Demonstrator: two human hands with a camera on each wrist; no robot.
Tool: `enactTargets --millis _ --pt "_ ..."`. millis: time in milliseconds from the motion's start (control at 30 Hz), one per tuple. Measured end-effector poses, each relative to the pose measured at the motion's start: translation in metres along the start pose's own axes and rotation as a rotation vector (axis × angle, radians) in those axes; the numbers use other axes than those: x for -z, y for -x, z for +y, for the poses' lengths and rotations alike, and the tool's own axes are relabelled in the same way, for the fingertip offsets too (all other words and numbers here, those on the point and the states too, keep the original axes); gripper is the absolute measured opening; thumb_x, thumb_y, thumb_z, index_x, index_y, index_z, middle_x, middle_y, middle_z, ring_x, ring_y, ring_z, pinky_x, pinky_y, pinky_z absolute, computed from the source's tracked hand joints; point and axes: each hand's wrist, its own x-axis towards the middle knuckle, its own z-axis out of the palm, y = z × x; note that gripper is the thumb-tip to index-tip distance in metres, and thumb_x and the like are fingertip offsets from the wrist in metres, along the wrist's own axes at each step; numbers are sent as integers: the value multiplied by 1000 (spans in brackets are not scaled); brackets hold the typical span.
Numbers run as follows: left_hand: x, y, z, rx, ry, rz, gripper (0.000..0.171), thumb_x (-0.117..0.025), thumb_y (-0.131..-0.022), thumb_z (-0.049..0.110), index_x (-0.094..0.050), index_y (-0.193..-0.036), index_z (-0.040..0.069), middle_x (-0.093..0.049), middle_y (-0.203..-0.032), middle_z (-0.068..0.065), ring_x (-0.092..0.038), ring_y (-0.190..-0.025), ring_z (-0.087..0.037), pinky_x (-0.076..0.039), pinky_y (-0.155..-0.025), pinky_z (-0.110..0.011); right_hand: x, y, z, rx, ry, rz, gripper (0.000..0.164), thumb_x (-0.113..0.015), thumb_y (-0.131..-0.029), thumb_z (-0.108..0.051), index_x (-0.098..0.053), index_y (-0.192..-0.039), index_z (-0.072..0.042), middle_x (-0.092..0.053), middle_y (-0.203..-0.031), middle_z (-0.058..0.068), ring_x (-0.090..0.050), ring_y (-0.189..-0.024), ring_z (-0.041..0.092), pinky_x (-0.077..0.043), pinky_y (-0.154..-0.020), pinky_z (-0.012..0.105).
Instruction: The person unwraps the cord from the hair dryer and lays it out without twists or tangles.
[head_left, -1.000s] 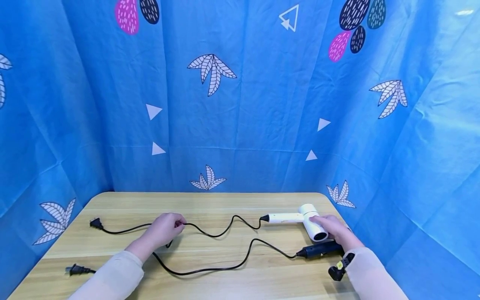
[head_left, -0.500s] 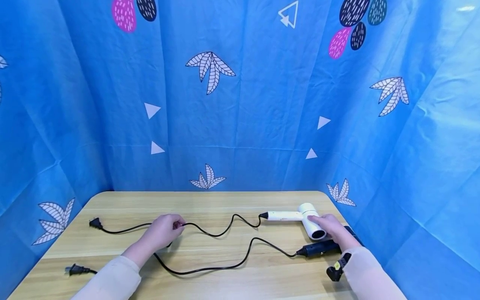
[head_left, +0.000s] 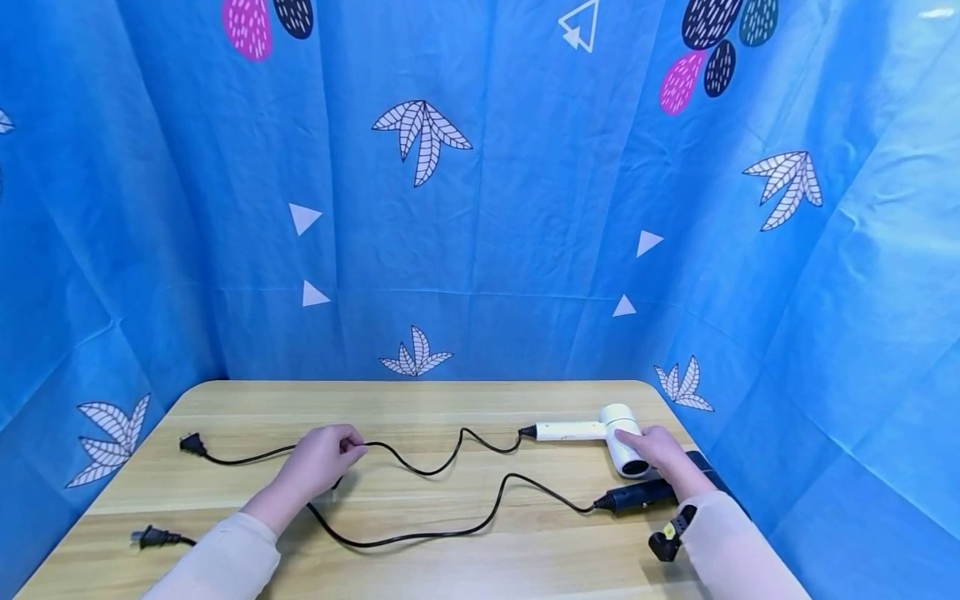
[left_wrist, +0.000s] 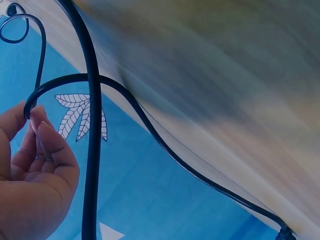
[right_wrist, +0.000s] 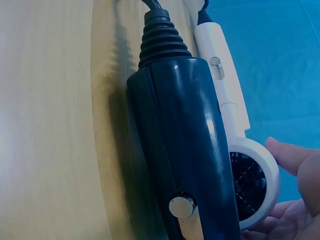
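Note:
A white hair dryer (head_left: 568, 431) lies on the right of the table, its handle pointing left. My right hand (head_left: 666, 454) grips the dryer's head; in the right wrist view the thumb and fingers (right_wrist: 292, 155) sit around its round white rim. My left hand (head_left: 318, 460) pinches the dryer's black cord (head_left: 427, 472) between thumb and fingertips. In the left wrist view the pinched cord (left_wrist: 150, 125) bends over the fingers and runs down to its plug. Left of the hand lies that black plug (head_left: 192, 446) on the table.
Nearer me lies a dark blue appliance (head_left: 637, 497) with a ribbed cord end; my right forearm hides part of it. Its cord (head_left: 420, 537) runs left under my left arm to another plug (head_left: 157, 538). A blue patterned curtain (head_left: 480, 208) surrounds the wooden table (head_left: 450, 575).
The head view has shifted very slightly. Both hands, the white hair dryer and the cords stay almost where they were.

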Motion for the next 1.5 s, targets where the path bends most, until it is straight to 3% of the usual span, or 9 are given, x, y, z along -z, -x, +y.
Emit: enactTargets --millis 400,533,667,833,1200,1500 --pt "-5 6 -1 -14 15 19 7 -73 -90 11 -71 -95 7 -62 -76 7 -54 -62 -7 -48 -62 -27 1 1 -3 27 93 48 68 -58 -96 -52 -59 -114 13 -62 -94 18 -57 -83 29 -47 -71 38" --pt "-4 9 1 -9 11 22 13 -72 -89 11 -71 -101 5 -63 -80 6 -55 -65 -7 -49 -63 -28 0 4 -8 67 148 89 76 -56 -98 -51 -48 -130 17 -60 -114 32 -59 -98 40 -51 -84 48" --pt "-1 14 3 -2 9 28 20 -73 -87 9 -70 -106 2 -64 -82 4 -58 -71 -9 -51 -66 -31 -1 8 -17 131 225 137 77 -61 -97 -44 -40 -138 18 -50 -132 39 -54 -115 50 -46 -95 58" --pt "-2 20 6 7 3 39 20 -73 -85 5 -68 -104 2 -64 -83 3 -58 -74 -11 -51 -69 -35 -5 14 -24 188 300 169 69 -72 -90 -31 -47 -133 16 -59 -118 35 -60 -99 43 -50 -85 56" --pt "-3 26 -1 -27 -60 59 17 -73 -85 2 -70 -102 4 -61 -80 5 -56 -74 -10 -51 -70 -36 -7 17 -24 196 314 169 66 -75 -88 -21 -46 -133 17 -59 -115 33 -60 -97 42 -51 -84 56" --pt "1 30 -7 -32 -81 69 19 -72 -85 0 -72 -103 4 -66 -84 2 -62 -79 -14 -53 -75 -40 -3 10 -12 209 325 151 69 -73 -89 -21 -43 -137 16 -53 -127 37 -57 -107 46 -48 -90 59"
